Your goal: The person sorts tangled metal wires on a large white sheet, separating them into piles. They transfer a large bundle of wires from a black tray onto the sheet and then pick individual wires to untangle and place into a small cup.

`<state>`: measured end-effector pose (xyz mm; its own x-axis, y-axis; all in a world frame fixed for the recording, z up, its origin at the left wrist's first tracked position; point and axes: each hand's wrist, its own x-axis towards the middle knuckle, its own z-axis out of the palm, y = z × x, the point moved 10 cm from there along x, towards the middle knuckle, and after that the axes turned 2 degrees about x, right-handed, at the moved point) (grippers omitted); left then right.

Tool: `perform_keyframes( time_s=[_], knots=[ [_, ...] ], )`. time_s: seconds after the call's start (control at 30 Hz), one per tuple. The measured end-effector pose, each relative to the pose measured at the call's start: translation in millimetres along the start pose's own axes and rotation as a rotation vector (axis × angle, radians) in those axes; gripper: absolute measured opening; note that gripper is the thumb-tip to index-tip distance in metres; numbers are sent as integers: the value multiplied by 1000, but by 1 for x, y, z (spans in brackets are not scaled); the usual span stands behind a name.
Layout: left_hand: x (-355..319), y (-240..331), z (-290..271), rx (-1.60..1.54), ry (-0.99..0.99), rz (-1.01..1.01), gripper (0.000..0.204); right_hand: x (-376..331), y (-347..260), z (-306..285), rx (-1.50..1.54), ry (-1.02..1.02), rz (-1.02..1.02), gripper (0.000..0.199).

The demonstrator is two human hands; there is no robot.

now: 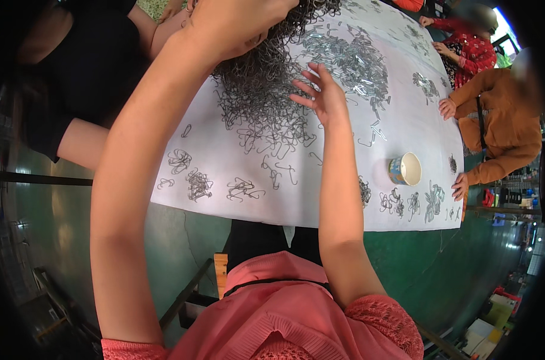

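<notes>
The right hand point(328, 101) has its fingers spread apart beside the big heap of wire hooks point(251, 90); whether the left hand point(245, 24), curled over the heap, grips any, I cannot tell. Small hook clusters point(199, 185) line the white table's point(296, 209) near edge; beyond stand a paper cup point(406, 169), then shiny metal pieces point(359, 67).

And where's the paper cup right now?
The paper cup is right of centre in the head view, on the white tabletop, just beyond small piles of metal hooks.
</notes>
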<state>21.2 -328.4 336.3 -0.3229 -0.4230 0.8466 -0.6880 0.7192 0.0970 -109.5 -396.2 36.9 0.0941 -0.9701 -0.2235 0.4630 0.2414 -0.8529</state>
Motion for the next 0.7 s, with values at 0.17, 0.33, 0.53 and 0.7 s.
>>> perform_keyframes(
  time_s=[0.17, 0.33, 0.53, 0.7],
  knots=[
    [9, 1, -6, -1, -22, -81, 23, 37, 109, -2, 286, 74, 248, 59],
    [7, 2, -4, -12, -39, -94, 24, 35, 156, 87, 843, 11, 473, 56],
    [5, 3, -2, -39, -44, -75, 24, 47, 81, 114, 1174, -348, 200, 67],
    [0, 0, 2, -39, 1, -37, 23, 18, 60, 110, 888, -172, 179, 59]
  ],
)
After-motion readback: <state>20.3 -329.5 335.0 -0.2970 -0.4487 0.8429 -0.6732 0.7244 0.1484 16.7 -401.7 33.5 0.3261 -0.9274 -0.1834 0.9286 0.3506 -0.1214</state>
